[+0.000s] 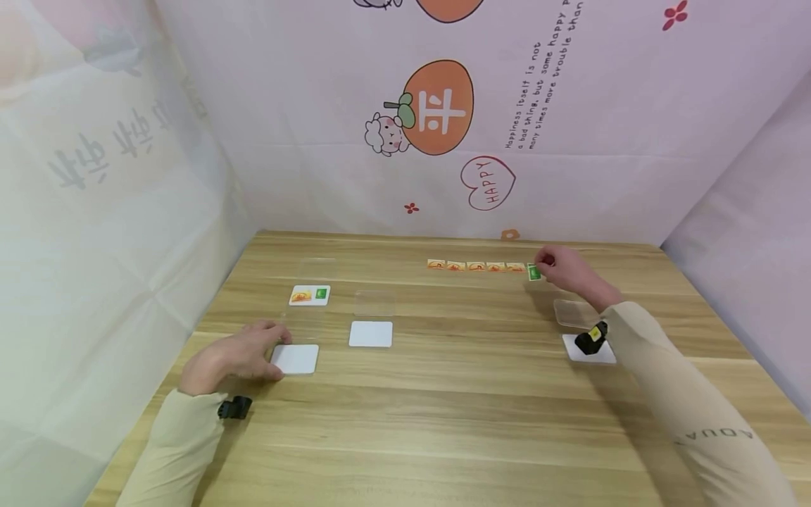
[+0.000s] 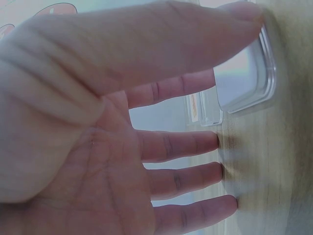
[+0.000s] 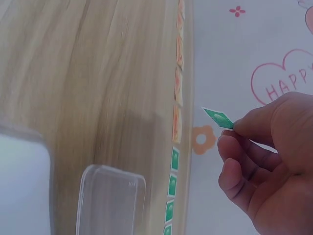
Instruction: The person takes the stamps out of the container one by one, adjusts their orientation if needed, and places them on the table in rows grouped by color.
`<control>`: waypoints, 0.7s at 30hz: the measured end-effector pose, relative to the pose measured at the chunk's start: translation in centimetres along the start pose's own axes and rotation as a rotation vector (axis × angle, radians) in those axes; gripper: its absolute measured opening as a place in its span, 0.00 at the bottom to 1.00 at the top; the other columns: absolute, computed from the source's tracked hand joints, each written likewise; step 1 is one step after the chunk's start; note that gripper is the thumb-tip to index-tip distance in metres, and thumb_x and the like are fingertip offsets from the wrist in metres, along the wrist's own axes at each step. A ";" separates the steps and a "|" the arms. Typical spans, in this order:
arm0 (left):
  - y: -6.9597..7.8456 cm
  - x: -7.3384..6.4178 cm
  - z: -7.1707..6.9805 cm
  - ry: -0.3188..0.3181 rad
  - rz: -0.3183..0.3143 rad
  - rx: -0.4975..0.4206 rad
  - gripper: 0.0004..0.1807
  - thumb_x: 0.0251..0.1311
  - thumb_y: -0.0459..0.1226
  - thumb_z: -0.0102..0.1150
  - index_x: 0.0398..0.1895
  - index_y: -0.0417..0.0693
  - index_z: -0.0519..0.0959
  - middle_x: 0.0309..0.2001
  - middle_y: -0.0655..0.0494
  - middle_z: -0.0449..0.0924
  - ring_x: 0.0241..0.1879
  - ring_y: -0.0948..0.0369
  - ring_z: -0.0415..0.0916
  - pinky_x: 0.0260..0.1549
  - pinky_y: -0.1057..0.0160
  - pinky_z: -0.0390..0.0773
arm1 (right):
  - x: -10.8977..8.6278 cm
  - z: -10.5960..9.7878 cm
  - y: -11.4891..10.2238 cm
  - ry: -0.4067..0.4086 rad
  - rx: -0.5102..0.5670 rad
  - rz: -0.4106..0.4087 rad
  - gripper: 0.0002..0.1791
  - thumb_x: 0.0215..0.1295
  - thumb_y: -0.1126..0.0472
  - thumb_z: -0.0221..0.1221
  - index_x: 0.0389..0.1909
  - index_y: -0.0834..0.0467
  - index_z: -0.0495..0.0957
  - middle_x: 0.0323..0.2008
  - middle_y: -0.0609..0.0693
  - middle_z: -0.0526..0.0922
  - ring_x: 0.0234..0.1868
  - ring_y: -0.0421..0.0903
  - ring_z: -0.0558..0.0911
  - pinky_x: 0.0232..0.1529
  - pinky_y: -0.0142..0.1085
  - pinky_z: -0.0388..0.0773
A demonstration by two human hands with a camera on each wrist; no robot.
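Note:
My left hand [image 1: 243, 352] is at the left of the table, gripping a small clear-edged case with a white face [image 1: 295, 359] between thumb and index finger. The other fingers [image 2: 181, 147] reach out fairly straight, their tips at the tabletop. At the back right, my right hand [image 1: 564, 269] pinches a small green sticker [image 3: 218, 118] between thumb and index finger, raised above the table. Below it runs a row of orange stickers [image 1: 476, 267] along the back edge, continued by several green stickers [image 3: 172, 186], which the hand largely hides in the head view.
Behind the left case lies another white case [image 1: 310, 295] bearing an orange and a green sticker. A blank white case [image 1: 370, 334] lies mid-left, with a clear lid [image 1: 374, 303] behind it. Under my right forearm are another white case [image 1: 576, 352] and a clear lid [image 1: 573, 314].

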State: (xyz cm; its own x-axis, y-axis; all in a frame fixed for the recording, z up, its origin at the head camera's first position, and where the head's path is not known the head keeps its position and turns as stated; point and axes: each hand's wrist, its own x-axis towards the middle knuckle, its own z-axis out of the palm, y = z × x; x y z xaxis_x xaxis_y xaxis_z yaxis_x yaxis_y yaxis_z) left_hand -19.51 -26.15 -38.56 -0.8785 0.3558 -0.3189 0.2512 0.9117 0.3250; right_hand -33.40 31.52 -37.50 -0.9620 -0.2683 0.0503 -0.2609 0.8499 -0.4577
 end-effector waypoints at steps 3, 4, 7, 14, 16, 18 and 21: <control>0.0 0.0 -0.1 0.000 -0.002 0.000 0.25 0.51 0.42 0.73 0.51 0.52 0.74 0.65 0.35 0.64 0.63 0.38 0.64 0.56 0.35 0.69 | 0.1 -0.2 0.6 -0.006 -0.009 0.008 0.10 0.69 0.66 0.51 0.43 0.69 0.76 0.38 0.64 0.81 0.32 0.49 0.81 0.30 0.35 0.76; 0.0 0.0 -0.1 -0.001 -0.003 0.000 0.25 0.51 0.42 0.73 0.51 0.52 0.74 0.65 0.35 0.64 0.63 0.38 0.64 0.56 0.35 0.69 | 0.2 -0.2 0.8 -0.011 -0.014 0.010 0.10 0.69 0.66 0.51 0.43 0.69 0.76 0.38 0.64 0.81 0.32 0.49 0.81 0.30 0.35 0.75; 0.0 0.0 -0.1 -0.003 -0.006 -0.004 0.25 0.51 0.42 0.73 0.51 0.52 0.74 0.65 0.35 0.64 0.62 0.38 0.64 0.56 0.35 0.69 | 0.4 -0.4 1.5 -0.024 -0.026 0.012 0.10 0.69 0.66 0.51 0.43 0.70 0.75 0.37 0.64 0.80 0.32 0.49 0.80 0.30 0.35 0.75; 0.1 0.0 -0.2 0.000 0.000 -0.009 0.24 0.51 0.42 0.73 0.51 0.51 0.74 0.65 0.35 0.65 0.63 0.39 0.64 0.57 0.36 0.69 | 0.5 -1.0 3.2 -0.035 -0.050 0.037 0.10 0.68 0.66 0.51 0.42 0.70 0.75 0.35 0.63 0.80 0.30 0.48 0.78 0.29 0.36 0.74; 0.1 0.0 -0.2 -0.001 0.001 -0.010 0.24 0.51 0.42 0.73 0.51 0.51 0.74 0.65 0.35 0.64 0.63 0.38 0.64 0.57 0.36 0.69 | 0.4 -1.1 3.6 -0.038 -0.057 0.052 0.10 0.69 0.66 0.51 0.42 0.70 0.75 0.36 0.63 0.80 0.31 0.48 0.78 0.29 0.36 0.74; 0.0 0.0 -0.2 0.001 0.002 -0.010 0.25 0.51 0.41 0.73 0.51 0.51 0.74 0.65 0.35 0.65 0.63 0.38 0.64 0.57 0.36 0.69 | 0.3 -1.1 3.9 -0.042 -0.054 0.058 0.11 0.69 0.66 0.51 0.43 0.71 0.74 0.36 0.63 0.80 0.31 0.48 0.78 0.29 0.36 0.74; 0.0 0.0 -0.2 0.001 0.001 -0.010 0.25 0.51 0.42 0.73 0.51 0.51 0.74 0.65 0.36 0.65 0.62 0.39 0.65 0.56 0.37 0.69 | 0.2 -1.2 4.4 -0.042 -0.051 0.070 0.10 0.69 0.66 0.50 0.42 0.71 0.74 0.35 0.63 0.79 0.31 0.48 0.78 0.29 0.36 0.74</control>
State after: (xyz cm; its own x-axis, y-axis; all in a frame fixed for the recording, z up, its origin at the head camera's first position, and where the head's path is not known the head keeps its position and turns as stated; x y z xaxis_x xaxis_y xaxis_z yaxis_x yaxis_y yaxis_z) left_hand -19.55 -26.22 -38.41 -0.8787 0.3565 -0.3176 0.2479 0.9092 0.3346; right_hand -34.82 35.78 -38.50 -0.9741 -0.2254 -0.0180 -0.1981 0.8891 -0.4126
